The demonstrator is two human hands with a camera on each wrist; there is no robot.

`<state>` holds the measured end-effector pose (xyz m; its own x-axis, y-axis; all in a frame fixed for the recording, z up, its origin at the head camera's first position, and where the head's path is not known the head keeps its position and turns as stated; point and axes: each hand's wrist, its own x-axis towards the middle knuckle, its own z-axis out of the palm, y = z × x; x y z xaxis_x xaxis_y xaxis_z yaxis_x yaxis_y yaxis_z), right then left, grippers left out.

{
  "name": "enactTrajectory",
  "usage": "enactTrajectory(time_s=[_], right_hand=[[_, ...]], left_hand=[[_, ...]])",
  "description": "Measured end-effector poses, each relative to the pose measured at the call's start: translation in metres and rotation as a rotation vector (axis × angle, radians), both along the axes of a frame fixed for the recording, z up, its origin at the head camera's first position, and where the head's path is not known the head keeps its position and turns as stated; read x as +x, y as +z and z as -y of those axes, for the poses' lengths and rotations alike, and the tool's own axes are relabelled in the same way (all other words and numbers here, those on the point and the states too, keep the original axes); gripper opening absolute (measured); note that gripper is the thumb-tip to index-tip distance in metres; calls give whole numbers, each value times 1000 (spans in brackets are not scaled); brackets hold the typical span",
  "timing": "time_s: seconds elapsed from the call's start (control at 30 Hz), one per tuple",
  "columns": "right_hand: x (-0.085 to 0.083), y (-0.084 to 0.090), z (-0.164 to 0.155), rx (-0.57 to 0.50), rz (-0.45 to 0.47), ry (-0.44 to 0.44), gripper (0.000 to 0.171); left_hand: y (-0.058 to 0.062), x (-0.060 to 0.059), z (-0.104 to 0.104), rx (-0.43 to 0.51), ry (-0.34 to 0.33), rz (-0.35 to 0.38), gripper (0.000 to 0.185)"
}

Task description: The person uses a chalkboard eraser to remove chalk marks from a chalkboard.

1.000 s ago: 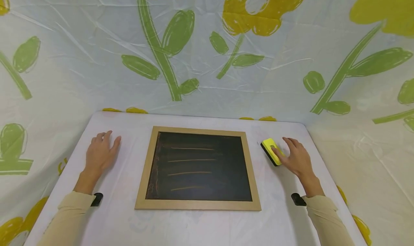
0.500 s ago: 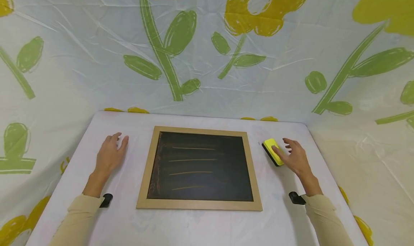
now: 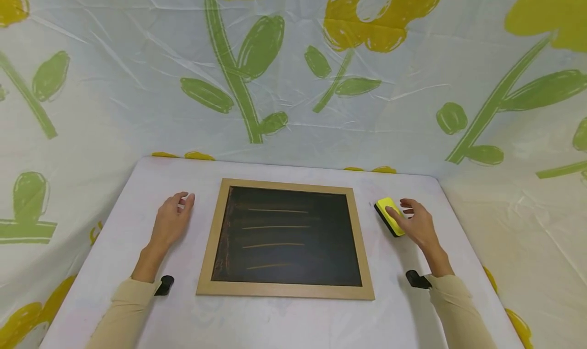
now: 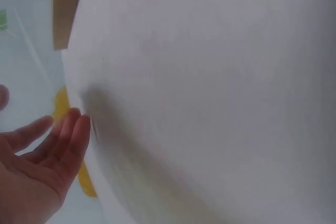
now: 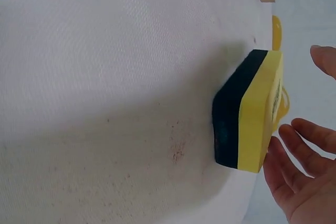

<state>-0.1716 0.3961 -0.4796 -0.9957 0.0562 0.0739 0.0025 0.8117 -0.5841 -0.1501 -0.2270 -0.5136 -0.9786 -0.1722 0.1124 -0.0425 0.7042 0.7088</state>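
A yellow chalkboard eraser [image 3: 382, 205] with a dark felt underside lies on the white table, right of a wood-framed chalkboard [image 3: 284, 289]. Several thin orange chalk lines mark the board's dark face. Over the eraser's right side hovers my right hand [image 3: 419, 227], thumb and fingers spread apart. In the right wrist view the eraser [image 5: 253, 114] rests flat, with the loosely bent fingers close beside its near end; whether one touches it I cannot tell. My left hand [image 3: 169, 221] is raised left of the board, holding nothing, its fingers loosely bent.
The white tabletop [image 3: 293, 321] has rounded back corners and faint smudges. Behind and around it hangs a pale sheet [image 3: 137, 84] printed with yellow flowers and green stems. Dark straps [image 3: 165, 286] sit at the wrists.
My left hand has moved right, toward the board, and its fingers have drawn closer together. My right hand stays nearly in place by the eraser. The view has shifted slightly.
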Motion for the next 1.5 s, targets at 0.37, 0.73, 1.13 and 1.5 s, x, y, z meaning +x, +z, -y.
enactTrajectory(time_s=[0.37,0.73,1.13,1.5], right_hand=[[-3,-8,3,5,90,-28,79],[-8,-19,5,41,105,-36,82],[-9,-21,3,42,155,-40,83],[-10,-18,4,36,150,-26,82]], left_hand=[[-1,0,-15,126,-25,35,60],[-2,1,-30,161,-51,69,54],[-10,-4,-36,227,-85,112,44],[-15,-5,-38,214,-133,83,39]])
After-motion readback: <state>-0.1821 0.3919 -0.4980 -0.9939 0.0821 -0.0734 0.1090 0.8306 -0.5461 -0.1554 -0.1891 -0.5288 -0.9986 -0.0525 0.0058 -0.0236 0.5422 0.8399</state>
